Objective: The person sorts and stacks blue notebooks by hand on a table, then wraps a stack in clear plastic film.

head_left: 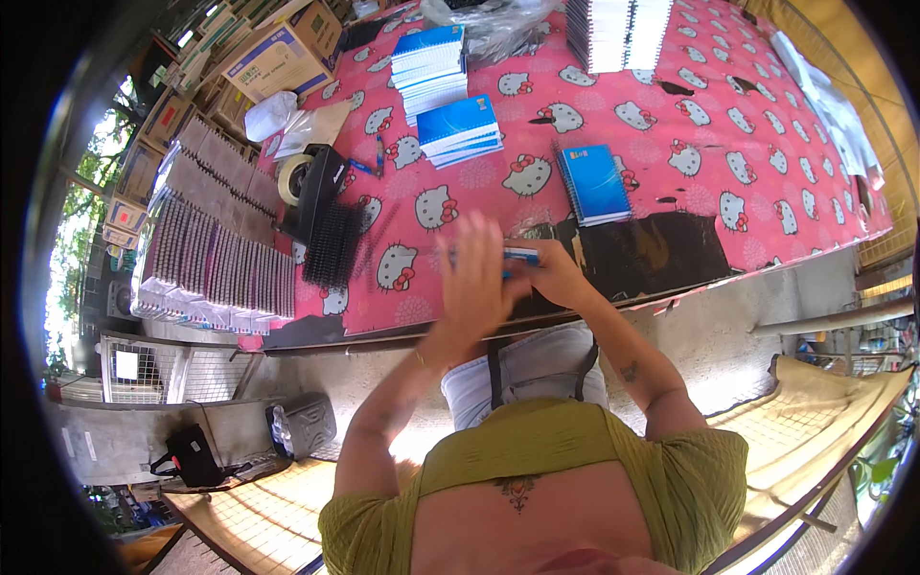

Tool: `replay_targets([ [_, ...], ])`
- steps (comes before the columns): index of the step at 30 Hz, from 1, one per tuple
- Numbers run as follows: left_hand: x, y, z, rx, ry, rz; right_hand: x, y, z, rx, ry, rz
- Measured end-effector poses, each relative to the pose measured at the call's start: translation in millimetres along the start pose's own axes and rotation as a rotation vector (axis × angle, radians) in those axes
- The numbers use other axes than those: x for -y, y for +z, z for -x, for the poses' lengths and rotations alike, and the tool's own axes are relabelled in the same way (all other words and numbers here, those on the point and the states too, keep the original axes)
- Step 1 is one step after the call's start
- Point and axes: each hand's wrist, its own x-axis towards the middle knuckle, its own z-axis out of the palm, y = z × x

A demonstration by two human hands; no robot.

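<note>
My right hand [558, 275] is closed around a small blue notebook [522, 255], tilted nearly edge-on by the table's near edge. Its far side is hidden behind my hands. My left hand [476, 283] is against the near side of it, blurred by motion, with the fingers stretched upward. Just beyond my right hand lies a spiral notebook with a blue cover [596, 182]. Farther off, a short stack of blue notebooks [460, 129] sits in front of a taller blue stack [427, 72].
Wire-bound notebooks [211, 244] fill the table's left side, next to a black tape dispenser [321, 187] and black spiral coils [333, 251]. Blue pens [369, 165] lie nearby. White spiral-bound stacks [618, 38] stand at the back, with cardboard boxes [285, 57] far left. A pink cloth [661, 153] covers the table.
</note>
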Motion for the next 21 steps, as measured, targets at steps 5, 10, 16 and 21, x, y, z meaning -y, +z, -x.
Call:
replay_targets([
  [5, -15.4, -2.7, 4.9, 0.009, 0.045, 0.028, -2.6, -6.3, -1.9, -0.118, -0.075, 0.052],
  [10, 3.7, -10.2, -29.4, 0.106, -0.018, -0.083, -16.9, 0.9, 2.8, -0.02, 0.045, 0.026],
  [16, -0.2, -15.4, -10.1, -0.006, 0.001, 0.192, -14.6, -2.9, 2.4, -0.022, -0.002, 0.131],
  [21, 15.0, -22.6, -34.7, 0.024, 0.055, 0.371, -19.9, -7.7, 0.9, 0.023, -0.046, 0.131],
])
